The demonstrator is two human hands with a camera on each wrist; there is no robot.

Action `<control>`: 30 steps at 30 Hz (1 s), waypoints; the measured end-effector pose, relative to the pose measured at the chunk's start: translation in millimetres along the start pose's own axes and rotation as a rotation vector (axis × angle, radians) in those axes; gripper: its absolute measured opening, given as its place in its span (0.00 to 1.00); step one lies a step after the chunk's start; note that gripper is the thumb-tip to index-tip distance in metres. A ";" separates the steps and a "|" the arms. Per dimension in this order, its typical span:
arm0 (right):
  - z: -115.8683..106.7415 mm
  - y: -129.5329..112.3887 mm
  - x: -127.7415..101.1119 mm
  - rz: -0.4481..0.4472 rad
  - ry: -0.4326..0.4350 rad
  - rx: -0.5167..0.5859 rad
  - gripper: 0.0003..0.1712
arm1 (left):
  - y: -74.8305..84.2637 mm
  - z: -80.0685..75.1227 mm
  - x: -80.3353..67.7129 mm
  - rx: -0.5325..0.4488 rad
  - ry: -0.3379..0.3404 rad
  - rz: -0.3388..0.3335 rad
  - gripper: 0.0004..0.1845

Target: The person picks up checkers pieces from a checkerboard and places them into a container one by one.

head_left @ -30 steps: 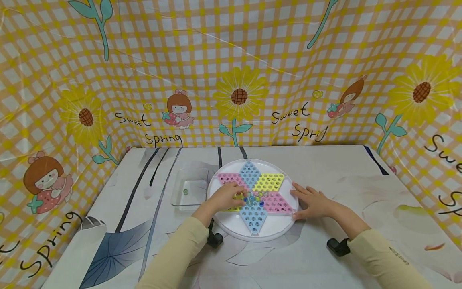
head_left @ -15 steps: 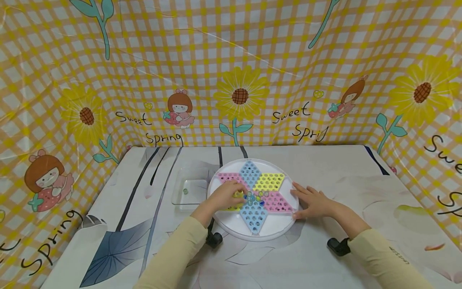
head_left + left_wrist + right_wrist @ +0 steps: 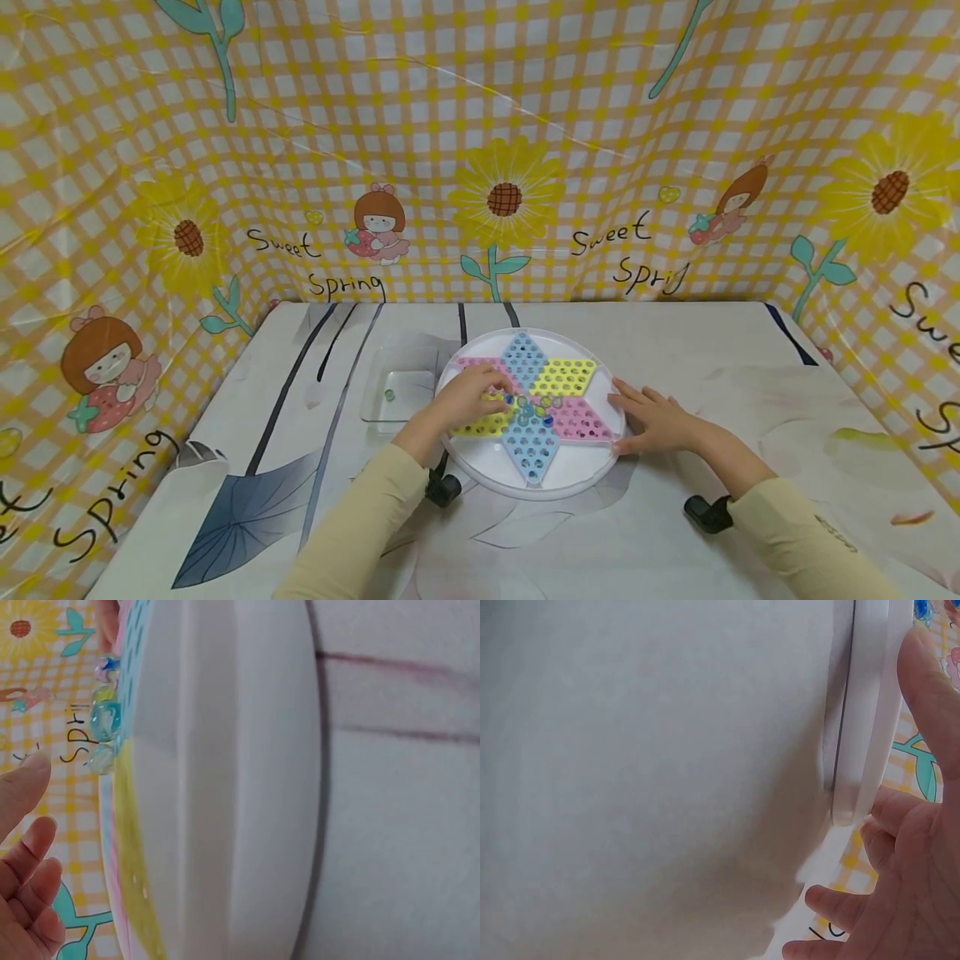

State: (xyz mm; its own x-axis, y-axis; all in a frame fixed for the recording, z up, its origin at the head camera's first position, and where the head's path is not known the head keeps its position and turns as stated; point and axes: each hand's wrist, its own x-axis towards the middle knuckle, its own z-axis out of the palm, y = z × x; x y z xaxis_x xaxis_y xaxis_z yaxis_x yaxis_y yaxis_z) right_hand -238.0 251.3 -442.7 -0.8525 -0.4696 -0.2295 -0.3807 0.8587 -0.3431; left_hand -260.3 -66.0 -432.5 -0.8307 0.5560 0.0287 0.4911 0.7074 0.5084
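Observation:
A round white Chinese checkers board point(image 3: 573, 467) has a star of blue, yellow and pink points dotted with holes. Several glass marbles point(image 3: 542, 408) cluster about its centre. My left hand point(image 3: 467, 398) hovers over the board's left side, just left of the marbles. In the left wrist view its thumb point(image 3: 28, 784) and loosely bent fingers stand apart, with nothing seen between them. At the right rim my right hand point(image 3: 660, 421) lies with fingers spread, the thumb and fingertips against the edge. The right wrist view shows its thumb point(image 3: 924, 679) along the rim.
A clear plastic box point(image 3: 375, 408) stands left of the board and holds one greenish marble point(image 3: 389, 395). The table point(image 3: 697, 342) has a printed cover. Behind and beside it hangs a checked sunflower cloth point(image 3: 420, 125).
My left hand has drawn back slightly left from the marbles, and its fingertips have parted from them. The right hand stays at the rim. The head view has shifted a little.

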 end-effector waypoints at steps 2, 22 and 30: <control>0.1 0.2 -0.3 0.003 0.000 0.001 0.54 | -0.1 -2.0 0.1 -0.004 0.008 0.002 0.12; -1.3 -1.1 -1.6 0.007 0.002 0.008 0.54 | -3.6 -29.3 -3.8 -0.132 0.088 -0.060 0.13; -1.8 -2.3 -2.5 0.002 0.017 0.006 0.54 | -10.7 -36.5 -6.8 -0.139 0.111 -0.048 0.13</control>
State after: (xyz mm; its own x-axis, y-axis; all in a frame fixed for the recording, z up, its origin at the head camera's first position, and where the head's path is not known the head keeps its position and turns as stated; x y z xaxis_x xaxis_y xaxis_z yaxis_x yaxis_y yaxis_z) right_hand -235.5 250.9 -439.7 -0.8592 -0.4646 -0.2142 -0.3774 0.8582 -0.3478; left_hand -269.4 -93.3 -406.7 -0.8800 0.4660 0.0921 0.4154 0.6609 0.6250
